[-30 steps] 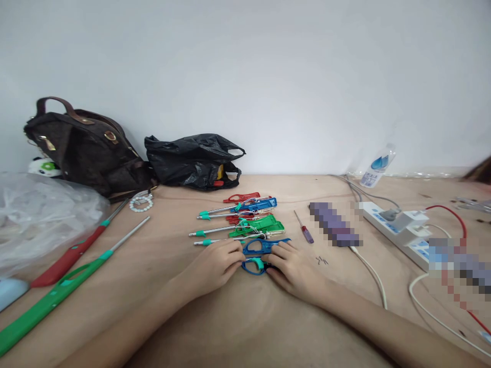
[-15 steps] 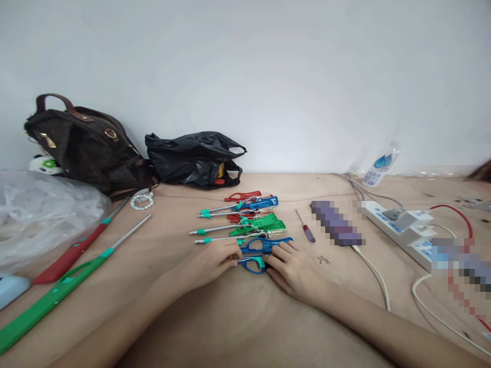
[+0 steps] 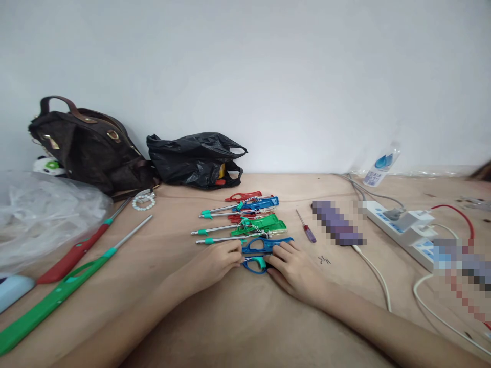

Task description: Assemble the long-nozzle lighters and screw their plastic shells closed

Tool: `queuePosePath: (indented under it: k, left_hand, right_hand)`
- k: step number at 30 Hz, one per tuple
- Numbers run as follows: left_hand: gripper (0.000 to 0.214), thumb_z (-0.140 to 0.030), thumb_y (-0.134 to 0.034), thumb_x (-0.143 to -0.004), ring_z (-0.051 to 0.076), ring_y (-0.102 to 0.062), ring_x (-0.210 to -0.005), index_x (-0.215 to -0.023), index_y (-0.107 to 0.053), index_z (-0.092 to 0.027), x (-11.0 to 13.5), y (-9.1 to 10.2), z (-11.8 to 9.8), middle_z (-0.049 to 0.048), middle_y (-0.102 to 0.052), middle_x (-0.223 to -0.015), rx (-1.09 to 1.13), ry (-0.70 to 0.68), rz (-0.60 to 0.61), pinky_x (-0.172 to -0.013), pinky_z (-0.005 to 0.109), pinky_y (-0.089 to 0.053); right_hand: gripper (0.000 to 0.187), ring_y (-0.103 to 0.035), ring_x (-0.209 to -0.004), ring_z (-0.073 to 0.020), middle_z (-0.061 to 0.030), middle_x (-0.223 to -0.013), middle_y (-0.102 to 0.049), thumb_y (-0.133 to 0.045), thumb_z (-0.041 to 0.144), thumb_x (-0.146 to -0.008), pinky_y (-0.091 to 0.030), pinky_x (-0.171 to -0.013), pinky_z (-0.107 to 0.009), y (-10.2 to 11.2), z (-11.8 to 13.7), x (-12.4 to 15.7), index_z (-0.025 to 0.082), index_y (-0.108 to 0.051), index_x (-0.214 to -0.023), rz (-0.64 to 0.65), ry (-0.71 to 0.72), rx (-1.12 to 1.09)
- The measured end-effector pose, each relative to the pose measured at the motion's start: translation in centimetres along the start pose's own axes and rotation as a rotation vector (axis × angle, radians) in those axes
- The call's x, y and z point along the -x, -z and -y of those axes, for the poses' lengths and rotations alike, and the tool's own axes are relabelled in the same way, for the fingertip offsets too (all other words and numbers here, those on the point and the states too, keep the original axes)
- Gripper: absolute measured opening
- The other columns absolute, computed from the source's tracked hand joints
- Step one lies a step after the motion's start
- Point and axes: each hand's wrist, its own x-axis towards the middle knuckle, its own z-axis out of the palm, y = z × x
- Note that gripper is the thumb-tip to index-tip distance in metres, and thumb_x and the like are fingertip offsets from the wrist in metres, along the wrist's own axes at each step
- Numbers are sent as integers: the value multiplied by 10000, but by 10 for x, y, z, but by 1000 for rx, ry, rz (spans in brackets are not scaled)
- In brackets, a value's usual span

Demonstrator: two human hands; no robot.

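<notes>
My left hand (image 3: 217, 259) has its fingers pinched together at the left end of a blue lighter housing (image 3: 254, 271) with a teal trigger (image 3: 261, 262). On the right end of this housing rests my right hand (image 3: 297, 268), its fingers curled over it and hiding that part. Just behind lies a blue lighter half-shell (image 3: 264, 246), near the right fingertips. Beyond it is a row of opened lighters: a green shell (image 3: 261, 223), a blue shell (image 3: 264, 203) and a red shell (image 3: 243, 196), with metal tubes, wires and clear parts.
A screwdriver (image 3: 306, 227) and several small screws (image 3: 324, 260) lie to the right, near a power strip (image 3: 399, 232) with cables. At left are a green long lighter (image 3: 65, 291), a red long lighter (image 3: 76, 255) and a clear plastic bag (image 3: 46, 220). A black bag (image 3: 192, 158) stands behind.
My left fingers have shifted slightly right, covering more of the thin metal part at the housing's left end. My right hand stays in place, and the view has shifted a little.
</notes>
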Motion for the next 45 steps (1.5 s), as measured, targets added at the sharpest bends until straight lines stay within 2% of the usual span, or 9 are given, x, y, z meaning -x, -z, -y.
queuePosePath:
  k: [7, 9, 14, 21, 26, 29, 35, 40, 45]
  left_hand:
    - [279, -143, -340, -983, 130, -489, -704, -818, -564, -161, 5, 1, -5, 29, -539, -838, -116, -58, -44, -618, 220, -357]
    - [290, -154, -330, -988, 133, -494, -700, -821, -567, -158, 6, 1, -5, 37, -545, -847, -148, -56, -38, -613, 223, -361]
    - [278, -185, -333, -988, 147, -537, -777, -855, -577, -161, 6, 1, -5, 59, -571, -919, -131, -68, -37, -669, 227, -404]
    - [285, -167, -343, -968, 158, -544, -791, -839, -597, -168, 5, 4, -7, 71, -580, -934, -103, 0, -46, -673, 242, -414]
    - [255, -148, -364, -942, 160, -540, -793, -838, -595, -174, 5, -3, -3, 63, -564, -904, 8, 52, -78, -690, 241, -427]
    - [222, -127, -389, -917, 158, -534, -792, -824, -584, -174, 5, -7, -2, 57, -553, -908, 46, 87, -110, -700, 246, -427]
    - [175, -124, -431, -886, 158, -527, -783, -794, -572, -169, 3, -7, -6, 51, -537, -916, 64, 160, -115, -687, 245, -428]
    - [166, -117, -452, -879, 164, -541, -803, -813, -593, -175, 3, -6, -9, 47, -554, -913, 74, 185, -101, -706, 252, -439]
    - [185, -97, -448, -880, 166, -553, -799, -795, -593, -174, 2, -6, -8, 43, -576, -885, 68, 189, -96, -700, 256, -438]
  right_hand:
    - [226, -581, -870, -193, -60, -961, -654, -418, 157, -945, -463, -753, -328, 6, -22, -4, 199, -620, -1037, -25, -221, -330]
    - [251, -566, -924, -213, -69, -969, -644, -412, 139, -941, -464, -801, -360, 8, -38, -6, 203, -638, -1030, -62, -288, -294]
    - [265, -531, -979, -247, -76, -1030, -611, -581, 106, -834, -452, -854, -425, 5, -59, -6, 227, -660, -1056, 52, -267, -179]
    - [120, -546, -874, -221, -61, -882, -609, -546, 68, -839, -461, -787, -376, 1, -56, -7, 169, -604, -811, 103, -284, -163]
    - [232, -541, -980, -216, -94, -1021, -589, -414, 58, -892, -465, -827, -363, 8, -51, -6, 164, -604, -973, 37, -193, -213]
    - [223, -539, -985, -221, -97, -1014, -577, -434, 32, -838, -461, -817, -354, 16, -45, -5, 160, -593, -928, 33, -161, -201]
    - [194, -566, -832, -191, -41, -890, -597, -498, 37, -736, -445, -723, -313, 32, -35, -3, 191, -528, -851, 135, -210, -313]
    - [91, -570, -725, -173, -19, -826, -620, -529, 128, -811, -406, -620, -279, 36, -27, -2, 205, -513, -856, 248, -239, -388]
    - [117, -572, -773, -175, -24, -873, -612, -530, 120, -820, -420, -650, -277, 35, -27, -2, 210, -504, -889, 255, -254, -440]
